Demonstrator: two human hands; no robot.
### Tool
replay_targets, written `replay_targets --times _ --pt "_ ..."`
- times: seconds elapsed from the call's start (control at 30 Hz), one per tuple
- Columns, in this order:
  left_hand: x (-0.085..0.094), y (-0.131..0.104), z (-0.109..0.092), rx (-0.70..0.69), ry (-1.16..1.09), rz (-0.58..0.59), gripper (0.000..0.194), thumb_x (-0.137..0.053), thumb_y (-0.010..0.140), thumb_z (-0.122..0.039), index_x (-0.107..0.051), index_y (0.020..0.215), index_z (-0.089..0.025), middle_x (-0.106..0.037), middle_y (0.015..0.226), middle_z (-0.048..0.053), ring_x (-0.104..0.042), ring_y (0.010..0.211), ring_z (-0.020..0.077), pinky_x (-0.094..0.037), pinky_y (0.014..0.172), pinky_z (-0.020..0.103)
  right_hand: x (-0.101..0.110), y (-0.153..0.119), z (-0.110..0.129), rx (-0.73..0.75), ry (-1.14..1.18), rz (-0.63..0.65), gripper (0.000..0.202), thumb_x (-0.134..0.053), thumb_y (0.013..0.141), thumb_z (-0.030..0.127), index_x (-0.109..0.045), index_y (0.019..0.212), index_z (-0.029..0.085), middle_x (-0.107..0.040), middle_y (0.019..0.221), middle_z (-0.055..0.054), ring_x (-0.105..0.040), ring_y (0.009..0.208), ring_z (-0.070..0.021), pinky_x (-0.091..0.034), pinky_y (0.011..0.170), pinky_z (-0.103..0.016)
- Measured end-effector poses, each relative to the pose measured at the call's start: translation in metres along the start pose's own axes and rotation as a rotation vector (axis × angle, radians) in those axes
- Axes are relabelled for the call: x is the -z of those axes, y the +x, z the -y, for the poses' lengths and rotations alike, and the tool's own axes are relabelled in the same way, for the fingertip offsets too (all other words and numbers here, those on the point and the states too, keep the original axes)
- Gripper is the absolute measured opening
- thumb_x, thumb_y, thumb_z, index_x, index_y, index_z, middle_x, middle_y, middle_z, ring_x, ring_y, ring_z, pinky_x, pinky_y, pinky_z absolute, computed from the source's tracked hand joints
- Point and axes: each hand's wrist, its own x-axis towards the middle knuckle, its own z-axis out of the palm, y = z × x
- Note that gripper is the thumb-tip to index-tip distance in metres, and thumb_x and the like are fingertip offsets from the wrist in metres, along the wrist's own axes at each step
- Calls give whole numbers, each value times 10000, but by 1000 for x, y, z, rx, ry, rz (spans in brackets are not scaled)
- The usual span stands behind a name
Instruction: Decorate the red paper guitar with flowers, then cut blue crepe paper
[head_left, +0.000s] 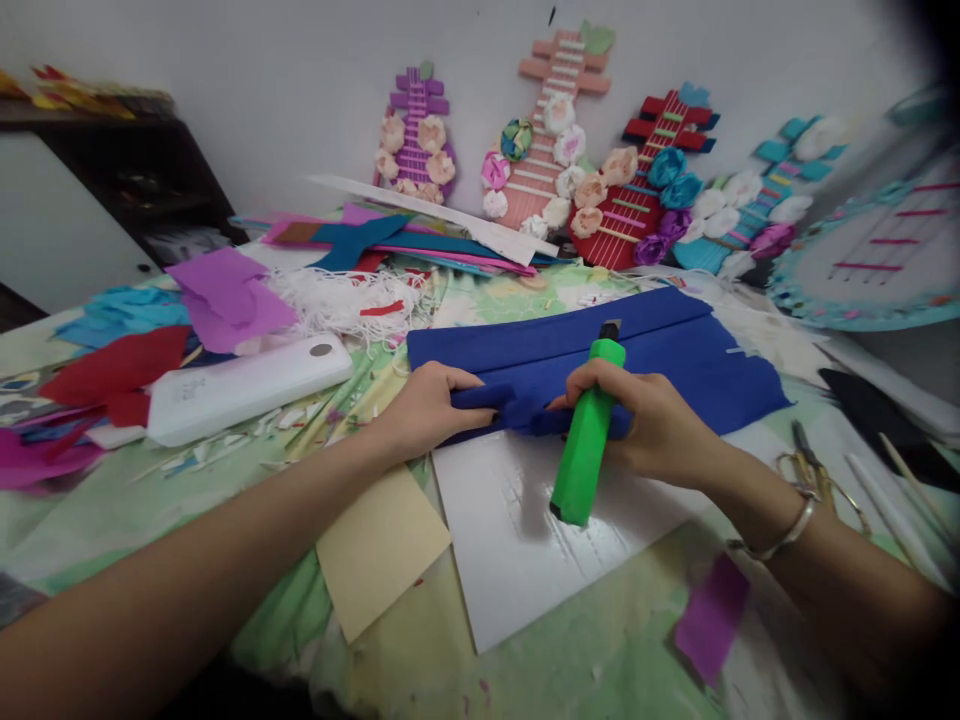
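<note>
A dark blue sheet (645,360), cloth or crepe paper, lies folded over the back part of a glossy white board (517,540) with wet-looking streaks. My left hand (431,405) pinches the sheet's bunched near edge between thumb and fingers. My right hand (652,420) is closed around what looks like a green utility knife (589,440), its dark tip pointing away and its black end toward me. The right fingertips also touch the gathered blue edge; part of them is hidden behind the knife. A beige paper square (382,550) sits left of the board.
Gold-handled scissors (814,470) lie at the right beside white sticks. A white device (247,390), white string (352,300) and coloured scraps (232,295) cover the left. Several flower-decorated guitar shapes (551,150) lean against the wall. A purple scrap (712,620) lies near my right wrist.
</note>
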Motion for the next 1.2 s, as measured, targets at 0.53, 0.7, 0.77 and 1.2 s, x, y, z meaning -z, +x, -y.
replay_targets --times 0.53,0.7,0.77,1.2 --pt "18 -6 9 -177 302 -144 123 -730 688 -260 -739 794 -201 -707 862 28 -607 848 216 -444 811 355 -26 -74 -16 53 -438 -407 403 -475 719 29 -506 1063 236 -724 918 -50 -644 805 -246 -513 725 -403" --pt "22 -11 14 -107 301 -117 206 -735 711 -294 -734 894 -202 -696 912 35 -609 846 201 -456 763 326 -31 -73 -22 44 -391 -412 382 -500 738 36 -523 1069 226 -714 927 -61 -633 767 -234 -519 690 -383" --pt "23 -10 17 -65 273 -99 137 -700 738 -279 -723 851 -204 -698 884 23 -609 818 187 -459 725 303 -32 -73 -23 47 -355 -423 386 -508 734 26 -533 1061 230 -710 953 -59 -641 786 -229 -522 698 -372" --pt "16 -13 -3 -150 391 -46 73 -514 848 -189 -584 831 -200 -642 851 23 -572 832 197 -428 750 321 -31 -72 -19 10 -254 -405 429 -520 703 12 -573 1055 251 -717 963 -63 -652 817 -249 -547 737 -412"
